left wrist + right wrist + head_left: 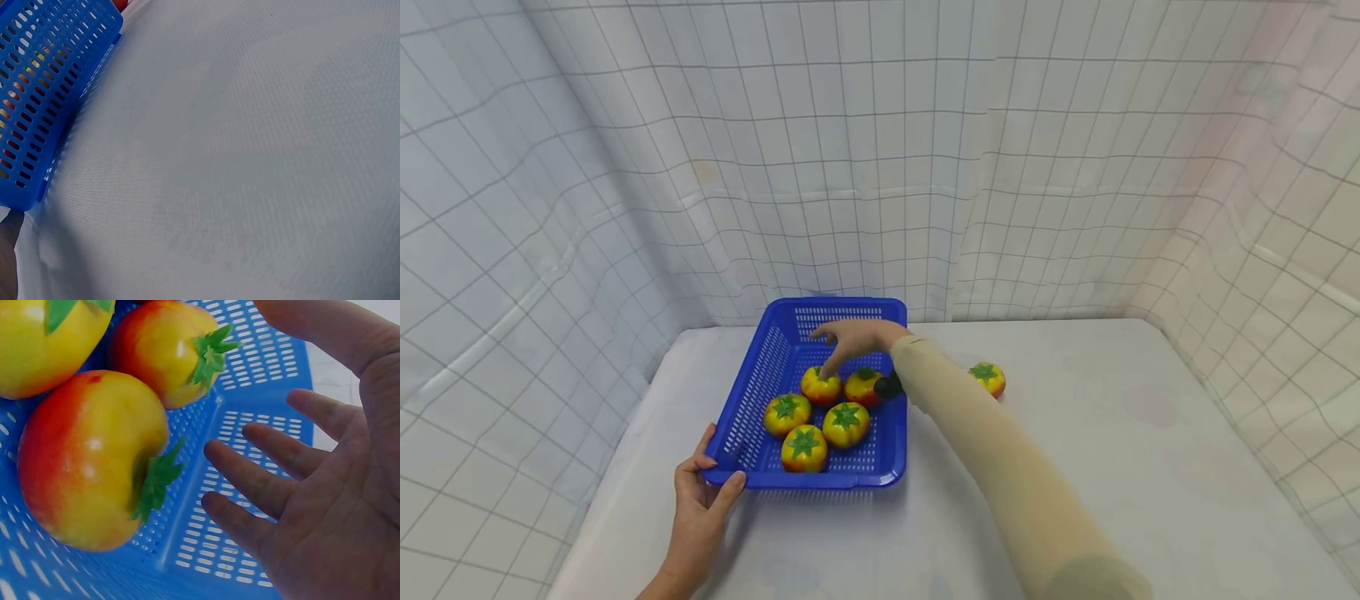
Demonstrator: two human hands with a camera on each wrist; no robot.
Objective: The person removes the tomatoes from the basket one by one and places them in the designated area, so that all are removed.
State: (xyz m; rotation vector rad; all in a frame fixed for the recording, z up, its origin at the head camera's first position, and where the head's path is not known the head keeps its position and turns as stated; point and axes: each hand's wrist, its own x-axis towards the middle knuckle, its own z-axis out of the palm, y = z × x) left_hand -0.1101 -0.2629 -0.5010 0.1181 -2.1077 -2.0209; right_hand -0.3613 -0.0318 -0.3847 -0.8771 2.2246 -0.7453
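A blue plastic basket (897, 433) with slotted walls holds several yellow-and-red tomatoes (804, 448) with green star-shaped tops. At its near left corner my left hand (697, 508) grips the rim, thumb on the front side and fingers along the left side. In the left wrist view only a sliver of that hand (9, 253) shows beside the basket wall (56, 94). My right hand (857, 335) is over the back of the basket, above the rear tomatoes. The right wrist view shows its fingers (250, 481) spread and holding nothing, beside a tomato (87, 462).
One more tomato (987, 379) lies on the white table (1105, 433) to the right of the basket, partly behind my right sleeve (1000, 450). White cloth with a grid pattern (880, 167) hangs behind the table and along both sides.
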